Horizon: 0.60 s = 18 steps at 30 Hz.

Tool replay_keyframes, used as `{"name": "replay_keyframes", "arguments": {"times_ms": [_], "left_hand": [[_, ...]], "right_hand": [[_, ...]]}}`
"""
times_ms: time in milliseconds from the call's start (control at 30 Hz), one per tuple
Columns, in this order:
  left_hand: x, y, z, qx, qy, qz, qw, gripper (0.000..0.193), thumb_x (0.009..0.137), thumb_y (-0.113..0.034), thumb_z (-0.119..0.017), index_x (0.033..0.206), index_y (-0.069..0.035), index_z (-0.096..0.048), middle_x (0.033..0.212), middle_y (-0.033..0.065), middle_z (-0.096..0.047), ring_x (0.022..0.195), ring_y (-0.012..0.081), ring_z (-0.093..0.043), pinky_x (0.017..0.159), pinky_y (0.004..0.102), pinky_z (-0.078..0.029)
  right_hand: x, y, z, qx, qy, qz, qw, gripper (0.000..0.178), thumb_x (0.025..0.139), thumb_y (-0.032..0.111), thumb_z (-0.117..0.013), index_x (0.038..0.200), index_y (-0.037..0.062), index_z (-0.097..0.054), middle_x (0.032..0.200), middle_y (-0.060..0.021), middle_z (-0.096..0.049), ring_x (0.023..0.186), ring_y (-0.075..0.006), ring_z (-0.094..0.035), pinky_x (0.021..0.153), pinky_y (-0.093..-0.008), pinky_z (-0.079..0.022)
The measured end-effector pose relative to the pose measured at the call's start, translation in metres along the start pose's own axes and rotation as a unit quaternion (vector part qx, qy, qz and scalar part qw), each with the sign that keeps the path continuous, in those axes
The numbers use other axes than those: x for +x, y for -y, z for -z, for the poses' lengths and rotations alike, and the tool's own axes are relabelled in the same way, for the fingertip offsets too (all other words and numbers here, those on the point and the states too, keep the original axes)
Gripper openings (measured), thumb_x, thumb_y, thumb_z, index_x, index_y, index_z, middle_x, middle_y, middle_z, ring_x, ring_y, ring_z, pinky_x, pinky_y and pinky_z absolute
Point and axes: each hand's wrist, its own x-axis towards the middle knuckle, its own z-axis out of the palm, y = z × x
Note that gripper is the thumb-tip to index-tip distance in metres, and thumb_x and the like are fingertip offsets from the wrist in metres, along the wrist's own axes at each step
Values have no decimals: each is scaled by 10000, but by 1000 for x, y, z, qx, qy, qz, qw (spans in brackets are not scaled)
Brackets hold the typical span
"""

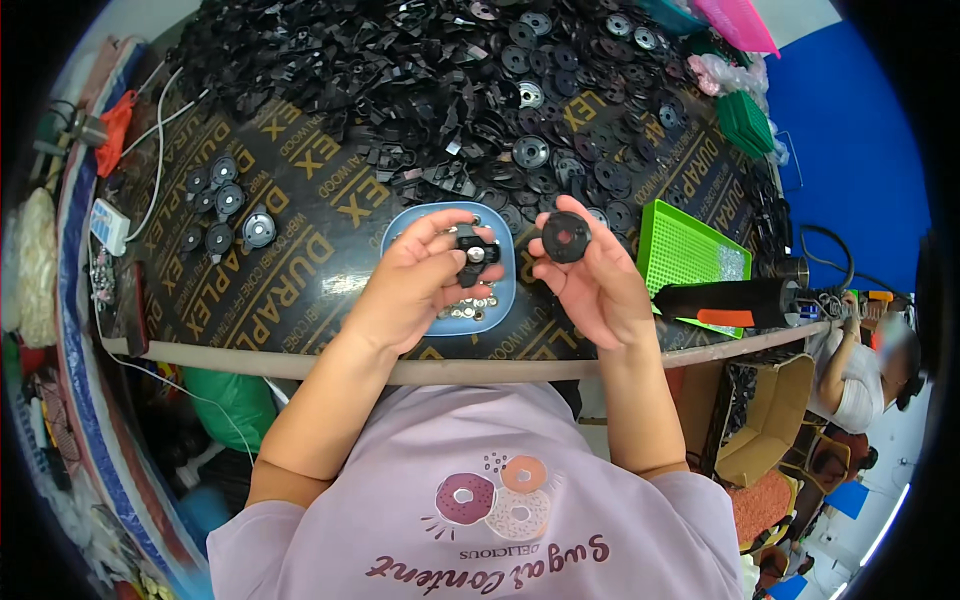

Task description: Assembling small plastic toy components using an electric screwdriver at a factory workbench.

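My left hand [415, 275] grips a black plastic bracket [478, 258] with a small silver metal piece at its centre, held above a blue tray [507, 300]. Small metal rings [470, 310] lie in that tray, partly covered by the hand. Between the fingertips of my right hand [598, 280] is a round black disc [566, 237] with a hole in its middle, its flat side tilted up. The two parts are apart, a short gap between them.
A large heap of black parts [400, 90] fills the table's far side. Several assembled pieces [228, 200] sit at left. To the right are a green basket [690, 240] with small silver parts and a black-and-orange power screwdriver [730, 300]. An open cardboard box [775, 420] stands below the right edge.
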Motion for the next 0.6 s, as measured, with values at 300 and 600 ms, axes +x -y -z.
{"name": "replay_keyframes", "arguments": {"times_ms": [300, 600], "left_hand": [[-2, 2, 4, 1, 30, -9, 1000, 455, 895, 30, -434, 1340, -67, -428, 1303, 130, -548, 1077, 287, -640, 874, 380, -555], [-5, 1, 3, 5, 54, 15, 998, 474, 881, 44, -425, 1343, -54, -390, 1251, 134, -559, 1037, 201, -624, 862, 346, -539]], "right_hand": [[1, -11, 1, -23, 27, 4, 999, 482, 949, 60, -572, 1397, -30, -418, 1306, -182, -543, 1139, -277, -588, 955, -391, -491], [4, -10, -38, -644, 92, 174, 739, 741, 742, -143, -637, 1428, 29, -415, 1253, -139, -585, 1139, -241, -570, 1011, -356, -433]]}}
